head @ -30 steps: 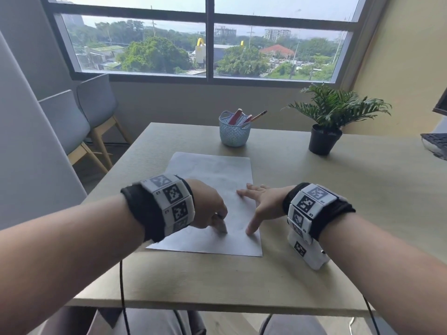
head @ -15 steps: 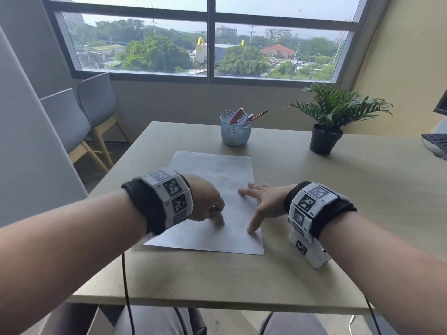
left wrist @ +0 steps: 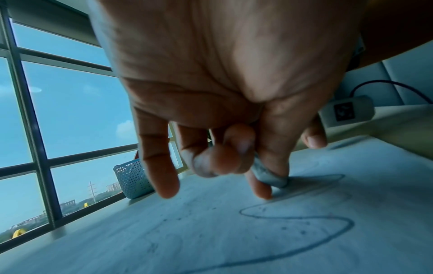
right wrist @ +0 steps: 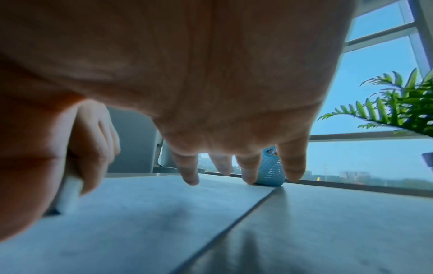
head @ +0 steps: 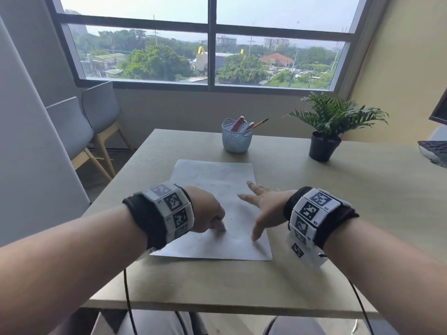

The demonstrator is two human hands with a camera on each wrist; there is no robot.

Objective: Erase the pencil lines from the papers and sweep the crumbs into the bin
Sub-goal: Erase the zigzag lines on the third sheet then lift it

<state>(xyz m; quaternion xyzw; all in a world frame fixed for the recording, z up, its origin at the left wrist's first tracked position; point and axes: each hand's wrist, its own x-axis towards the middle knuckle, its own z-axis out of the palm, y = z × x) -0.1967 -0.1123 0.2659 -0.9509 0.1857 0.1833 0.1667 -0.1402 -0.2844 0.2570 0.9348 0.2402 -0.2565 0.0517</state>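
A white sheet of paper (head: 217,187) lies on the wooden table (head: 338,213) in front of me. My left hand (head: 208,211) pinches a small white eraser (left wrist: 269,176) and presses its tip onto the sheet's near left part. Looping pencil lines (left wrist: 300,218) and dark eraser crumbs (left wrist: 302,231) show on the paper (left wrist: 211,241) in the left wrist view. My right hand (head: 261,204) lies flat with spread straight fingers (right wrist: 189,172) holding down the sheet's right edge (right wrist: 246,204). The eraser (right wrist: 68,192) also shows at the left of the right wrist view. No bin is in view.
A light blue perforated basket (head: 235,139) with pencils stands at the table's far middle. A potted fern (head: 326,131) sits at the far right. Two grey chairs (head: 96,122) stand left of the table. A dark object (head: 435,153) lies at the right edge.
My left hand with the eraser has shifted a little to the left and farther up the sheet. The right hand has stayed pressed on the paper.
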